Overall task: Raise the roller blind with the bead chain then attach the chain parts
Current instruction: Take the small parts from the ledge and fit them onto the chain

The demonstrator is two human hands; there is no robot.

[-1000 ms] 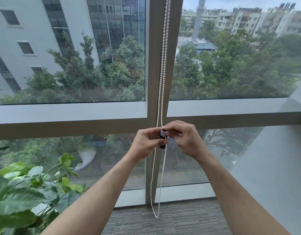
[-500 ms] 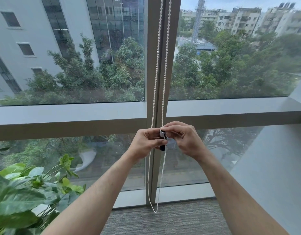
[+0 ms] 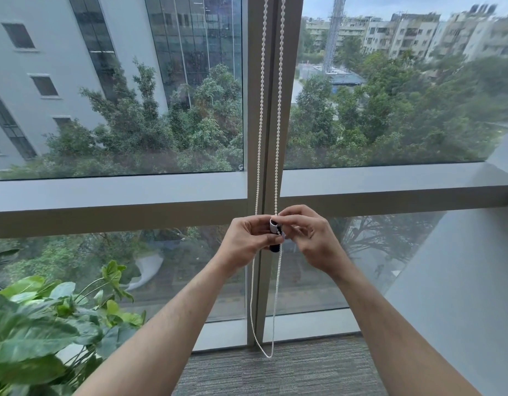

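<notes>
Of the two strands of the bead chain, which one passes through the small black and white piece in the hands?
The right strand of the bead chain meets the connector piece at its top; the left strand passes behind the left hand.

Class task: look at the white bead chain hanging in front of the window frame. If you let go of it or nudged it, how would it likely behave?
The bead chain is probably floppy: its loop sags in a curve near the carpet. It likely swings freely, hanging unsupported below both hands. It looks light, with small beads, thin cord.
</notes>
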